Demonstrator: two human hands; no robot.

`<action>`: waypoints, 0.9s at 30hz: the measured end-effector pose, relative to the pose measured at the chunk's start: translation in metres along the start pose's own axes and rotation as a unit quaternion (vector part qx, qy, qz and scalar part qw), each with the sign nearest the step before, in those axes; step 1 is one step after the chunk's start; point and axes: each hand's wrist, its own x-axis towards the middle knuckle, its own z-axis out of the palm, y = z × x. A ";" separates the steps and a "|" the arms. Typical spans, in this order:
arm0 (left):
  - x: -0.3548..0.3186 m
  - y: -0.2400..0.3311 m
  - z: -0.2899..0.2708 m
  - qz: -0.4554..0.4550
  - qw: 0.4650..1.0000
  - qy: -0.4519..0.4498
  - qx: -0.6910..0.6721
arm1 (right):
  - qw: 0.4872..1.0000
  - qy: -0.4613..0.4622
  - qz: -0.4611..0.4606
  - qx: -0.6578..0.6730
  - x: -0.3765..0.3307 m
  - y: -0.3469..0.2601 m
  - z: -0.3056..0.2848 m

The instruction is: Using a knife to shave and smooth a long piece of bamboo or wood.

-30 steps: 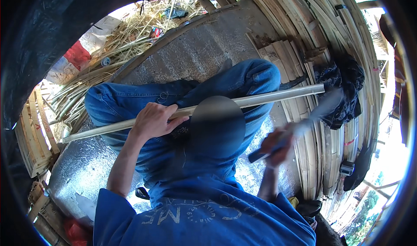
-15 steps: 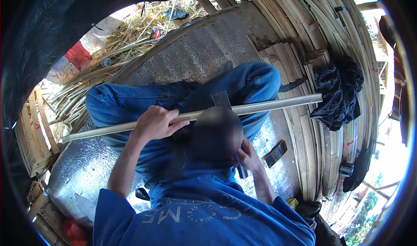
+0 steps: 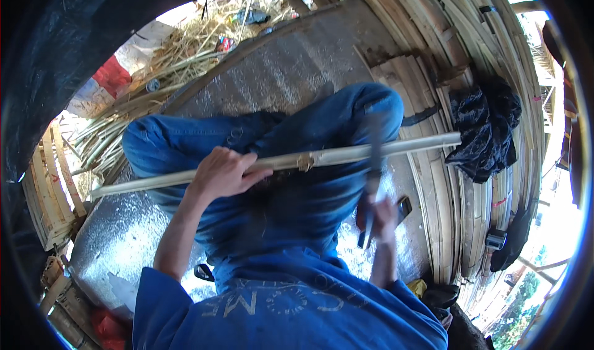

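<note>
A long, pale bamboo strip (image 3: 346, 156) lies crosswise over my bent legs, with a rough brown node (image 3: 305, 162) near its middle. My left hand (image 3: 224, 172) is closed round the strip, left of the node, thumb pointing right. At the right, my right hand (image 3: 382, 219) is smeared by motion and grips a large knife (image 3: 375, 149). Its blade points away from me and crosses over the right part of the strip. Whether blade and strip touch, I cannot tell.
A phone (image 3: 404, 208) lies just beyond my right hand, partly hidden. Stacked bamboo slats (image 3: 427, 164) curve along the right, with a black plastic bag (image 3: 486, 133) on them. Loose bamboo strips (image 3: 117, 124) lie at far left. Under me is a shiny sheet (image 3: 124, 232).
My right hand and the knife have swung right, from near the strip's middle toward its right part, uncovering the node. My left hand and the strip have hardly moved.
</note>
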 end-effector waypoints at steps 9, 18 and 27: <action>0.003 -0.007 0.006 0.010 0.999 -0.043 -0.027 | 0.942 -0.078 -0.217 -0.244 0.009 0.067 0.042; 0.001 -0.002 0.004 0.002 1.000 -0.008 0.004 | 0.972 -0.042 -0.155 -0.170 0.004 0.068 0.025; 0.034 0.007 -0.022 -0.023 0.997 0.069 -0.014 | 0.969 0.026 -0.217 0.112 0.018 -0.032 0.021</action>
